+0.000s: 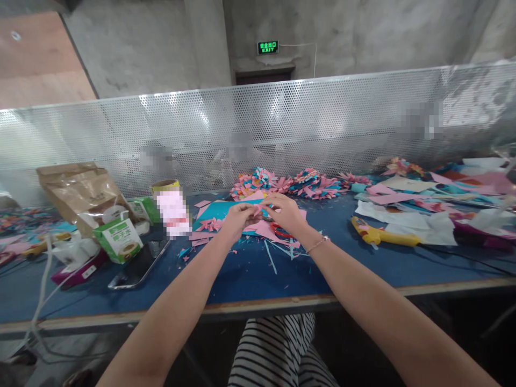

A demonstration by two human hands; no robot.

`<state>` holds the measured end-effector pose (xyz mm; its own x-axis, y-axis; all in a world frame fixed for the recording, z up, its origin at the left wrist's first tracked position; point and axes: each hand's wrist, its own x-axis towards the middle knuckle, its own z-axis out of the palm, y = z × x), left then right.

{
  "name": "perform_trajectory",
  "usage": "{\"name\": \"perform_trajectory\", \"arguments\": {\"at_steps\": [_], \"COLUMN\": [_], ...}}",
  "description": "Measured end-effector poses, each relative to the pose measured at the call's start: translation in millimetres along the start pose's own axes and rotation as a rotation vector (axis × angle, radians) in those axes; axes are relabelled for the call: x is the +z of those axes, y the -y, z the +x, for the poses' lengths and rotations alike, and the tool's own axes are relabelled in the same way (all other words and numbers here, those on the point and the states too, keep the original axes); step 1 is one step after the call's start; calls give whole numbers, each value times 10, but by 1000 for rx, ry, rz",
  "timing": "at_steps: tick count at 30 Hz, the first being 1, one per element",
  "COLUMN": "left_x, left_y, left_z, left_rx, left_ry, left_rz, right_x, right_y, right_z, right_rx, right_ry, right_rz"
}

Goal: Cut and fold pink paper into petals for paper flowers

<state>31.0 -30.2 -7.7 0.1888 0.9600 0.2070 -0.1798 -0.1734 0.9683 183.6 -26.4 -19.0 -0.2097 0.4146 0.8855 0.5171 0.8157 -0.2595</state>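
Observation:
Over the middle of the blue table, my left hand [238, 219] and my right hand [285, 213] meet, fingers closed on a small piece of pink paper [257, 208]. Its exact shape is partly hidden by the fingers. Beneath the hands lie a blue paper sheet [215, 210], pink paper strips [205, 235] and thin offcuts. Red handles, perhaps of scissors [281, 232], show in part beside my right hand. Just beyond sit fringed paper flowers [312, 184] in pink, blue and orange.
A yellow glue gun [382, 235] lies at the right by white paper sheets [407, 221] and a coloured paper pile [403, 191]. At left are a phone [139, 264], a green-white box [118, 239], a brown bag [83, 196] and a can [172, 208]. A perforated metal screen [274, 123] stands behind.

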Motion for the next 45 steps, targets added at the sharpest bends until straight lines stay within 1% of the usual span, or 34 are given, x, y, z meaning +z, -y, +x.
{"name": "perform_trajectory", "arguments": {"at_steps": [5,9,12,14,18,24,28,33,38,42,45], "left_x": [20,8,1,10,38,34,41,59,57,48,26], "left_y": [-19,9,24,12,-46,-66,-61,-75,-73,-60,-38], "left_z": [-20,-3,10,4,-36,-58,-55,-69,-77,-59,-33], "left_rx": [51,114,131,114,35,11,-7,-14,-10,1,31], "left_ry": [-22,-19,-22,-38,-56,6,-7,-24,1,-22,-35], "left_rz": [67,156,160,128,12,-87,-106,-107,-94,-102,-64], "right_x": [2,-2,0,5,21,26,3,-40,-69,-71,-49], "right_y": [31,91,118,115,65,3,7,43,65,90,126], "right_z": [-8,-4,0,1,-8,-29,-26,-17,-17,-24,-25], "right_rx": [-38,-16,-12,-17,-52,-142,-175,-263,-283,-301,-272], "right_ry": [30,41,58,59,53,86,138,228,293,297,274], "right_rz": [-29,-25,-24,-28,-36,1,-43,-127,-205,-230,-181]}}
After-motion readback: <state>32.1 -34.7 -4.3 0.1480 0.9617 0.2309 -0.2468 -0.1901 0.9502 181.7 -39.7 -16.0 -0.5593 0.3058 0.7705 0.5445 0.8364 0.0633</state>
